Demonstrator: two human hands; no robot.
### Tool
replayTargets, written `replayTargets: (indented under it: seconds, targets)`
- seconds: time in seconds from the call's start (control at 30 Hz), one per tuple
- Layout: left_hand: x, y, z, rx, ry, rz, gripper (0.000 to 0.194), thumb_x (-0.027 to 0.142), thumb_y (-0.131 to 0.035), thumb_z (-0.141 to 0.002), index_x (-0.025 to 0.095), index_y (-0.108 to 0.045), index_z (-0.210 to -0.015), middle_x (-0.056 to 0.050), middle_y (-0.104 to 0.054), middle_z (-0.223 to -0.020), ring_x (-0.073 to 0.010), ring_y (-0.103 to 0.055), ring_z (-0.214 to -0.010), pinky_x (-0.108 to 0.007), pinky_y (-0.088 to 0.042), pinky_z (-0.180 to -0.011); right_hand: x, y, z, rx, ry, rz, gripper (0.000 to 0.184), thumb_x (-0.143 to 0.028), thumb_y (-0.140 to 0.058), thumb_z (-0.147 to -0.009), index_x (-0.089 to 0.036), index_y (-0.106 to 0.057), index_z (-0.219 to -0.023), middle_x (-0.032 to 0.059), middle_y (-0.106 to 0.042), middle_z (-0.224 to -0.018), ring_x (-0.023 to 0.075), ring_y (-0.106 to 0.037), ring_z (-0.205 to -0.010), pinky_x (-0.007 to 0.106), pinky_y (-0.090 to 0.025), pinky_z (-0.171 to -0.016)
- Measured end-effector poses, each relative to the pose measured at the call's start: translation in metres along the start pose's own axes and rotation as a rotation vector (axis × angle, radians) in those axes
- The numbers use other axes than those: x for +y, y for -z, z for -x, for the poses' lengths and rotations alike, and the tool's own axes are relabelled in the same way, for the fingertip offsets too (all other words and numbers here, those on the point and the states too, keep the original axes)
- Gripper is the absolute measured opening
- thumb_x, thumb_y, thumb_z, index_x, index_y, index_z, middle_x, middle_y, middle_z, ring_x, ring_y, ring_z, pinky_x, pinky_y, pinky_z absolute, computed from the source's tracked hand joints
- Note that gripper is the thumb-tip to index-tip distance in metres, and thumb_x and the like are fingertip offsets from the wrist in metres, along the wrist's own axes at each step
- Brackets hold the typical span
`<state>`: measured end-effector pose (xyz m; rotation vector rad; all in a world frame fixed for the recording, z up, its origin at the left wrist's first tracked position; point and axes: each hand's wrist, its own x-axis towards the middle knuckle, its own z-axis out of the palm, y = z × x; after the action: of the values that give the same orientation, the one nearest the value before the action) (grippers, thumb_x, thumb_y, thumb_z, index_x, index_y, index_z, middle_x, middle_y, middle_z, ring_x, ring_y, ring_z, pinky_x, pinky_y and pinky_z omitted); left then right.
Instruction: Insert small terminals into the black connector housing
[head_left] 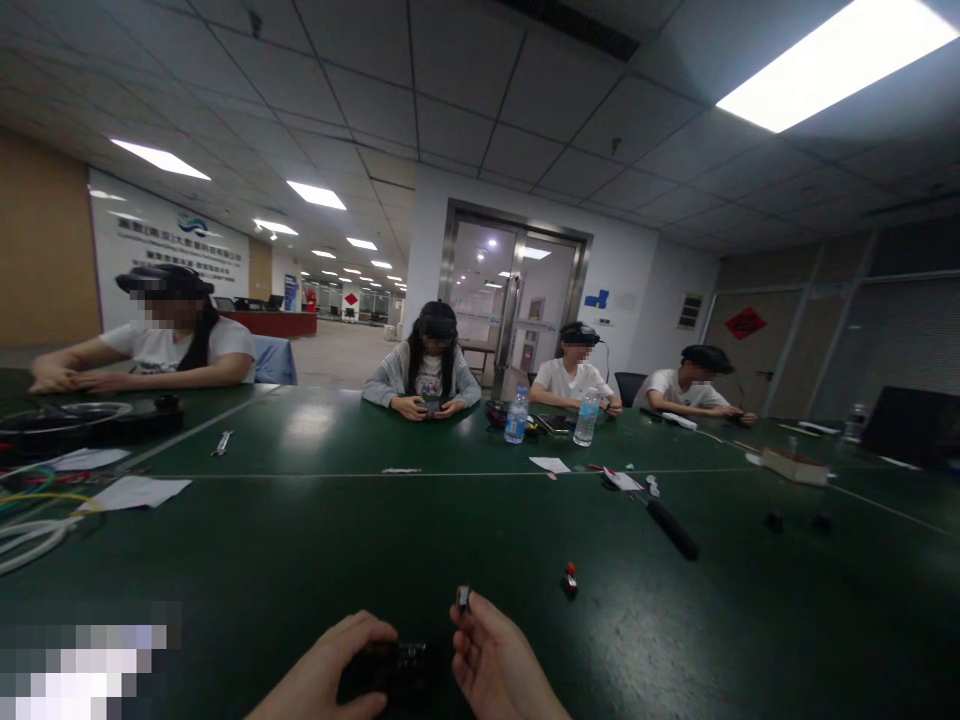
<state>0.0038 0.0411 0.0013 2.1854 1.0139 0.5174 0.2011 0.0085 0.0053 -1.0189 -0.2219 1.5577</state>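
Observation:
My left hand (334, 665), at the bottom of the view, is curled round a small black block (409, 658) with shiny metal parts on its top. Dark shadow hides much of the block's lower side. Just to the right, my right hand (495, 655) is raised a little, its thumb and fingers pinching a small dark piece with a silvery face (463, 599). The two hands are apart. Beyond the right hand, a small red and black part (570, 580) lies on the green table (300, 560).
A black-handled tool (671, 528) lies at right, near paper scraps (550, 464). Two water bottles (516, 415) stand farther back. Cables (34, 540), paper (135, 493) and a wrench (222, 443) lie at left. Several people in headsets sit across the table.

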Motion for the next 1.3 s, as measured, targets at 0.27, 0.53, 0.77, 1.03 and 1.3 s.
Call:
replayTargets:
  seconds: [0.27,0.53,0.77,1.03,1.3]
  targets:
    - [0.008,-0.001,0.002,0.032,0.01,0.019,0.036,0.015,-0.053,-0.061,0.023,-0.055,-0.096,0.001,-0.057,-0.096,-0.0186,-0.052,-0.092,-0.029,-0.038,-0.083,0.001,0.002,0.0,-0.015,-0.001,-0.001,0.017,-0.027,-0.061,-0.071,-0.014,-0.057,-0.082,0.0007,-0.064,-0.062,0.0058,-0.053,-0.045,0.016,-0.04,-0.043]
    - [0.007,-0.002,0.001,0.04,0.011,0.002,0.035,0.016,-0.055,-0.061,0.023,-0.055,-0.095,0.0,-0.057,-0.095,-0.0187,-0.052,-0.091,-0.029,-0.038,-0.084,0.001,0.002,-0.002,-0.012,-0.003,0.003,0.02,-0.029,-0.062,-0.071,-0.015,-0.057,-0.084,0.0006,-0.064,-0.063,0.0061,-0.054,-0.046,0.016,-0.041,-0.043]
    - [0.011,0.0,0.001,0.029,0.044,-0.023,0.038,0.014,-0.053,-0.059,0.022,-0.055,-0.096,0.0,-0.058,-0.097,-0.0191,-0.052,-0.092,-0.029,-0.038,-0.084,0.0,0.003,-0.002,-0.016,-0.019,-0.005,0.018,-0.028,-0.06,-0.073,-0.014,-0.057,-0.084,0.0009,-0.064,-0.063,0.006,-0.053,-0.044,0.016,-0.041,-0.043]
    - [0.01,-0.002,0.003,0.057,0.041,-0.019,0.039,0.014,-0.054,-0.059,0.023,-0.055,-0.097,0.0,-0.058,-0.098,-0.0186,-0.052,-0.092,-0.029,-0.038,-0.085,0.0,0.001,-0.002,-0.028,-0.014,-0.022,0.014,-0.026,-0.058,-0.074,-0.014,-0.057,-0.082,0.0009,-0.064,-0.061,0.0058,-0.053,-0.043,0.016,-0.04,-0.042]
    - [0.015,0.0,0.003,0.045,0.058,-0.003,0.039,0.014,-0.054,-0.06,0.022,-0.055,-0.098,0.0,-0.058,-0.098,-0.0183,-0.051,-0.094,-0.028,-0.037,-0.086,0.0,0.003,-0.003,-0.015,-0.017,-0.014,0.018,-0.027,-0.06,-0.073,-0.013,-0.056,-0.084,0.0012,-0.065,-0.061,0.0064,-0.054,-0.044,0.016,-0.04,-0.043]
